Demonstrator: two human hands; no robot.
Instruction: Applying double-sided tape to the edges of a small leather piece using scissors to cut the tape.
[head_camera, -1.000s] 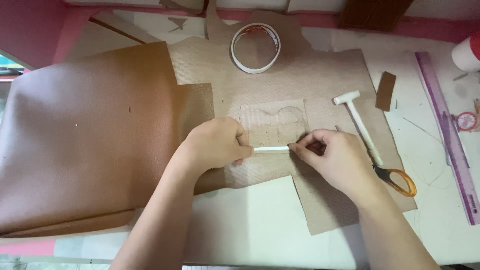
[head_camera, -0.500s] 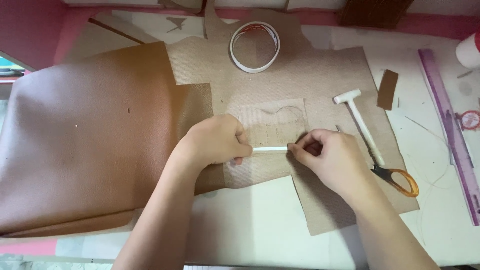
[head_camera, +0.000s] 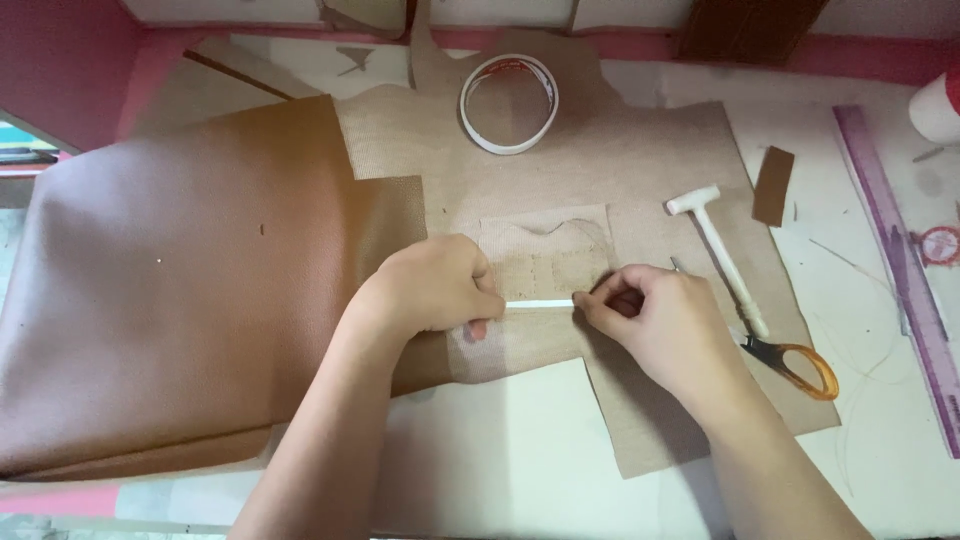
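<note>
Hands (head_camera: 440, 290) and (head_camera: 650, 320) pinch the two ends of a white strip (head_camera: 540, 304), fingers clamped on it, held flat across the small patch (head_camera: 545, 250) on the tan sheet (head_camera: 620, 160), seemingly mid-placement, not yet pressed down, with scissors (head_camera: 790, 360), hammer (head_camera: 720, 250) and tape roll (head_camera: 508, 103) lying untouched beyond.

My white tabletop (head_camera: 520, 450) carries a big folded sheet of brown leather (head_camera: 170, 300) and a tan fabric-backed piece (head_camera: 620, 170). A purple ruler (head_camera: 900, 270) lies along its right side, with 1 small brown scrap (head_camera: 773, 185) nearby.
</note>
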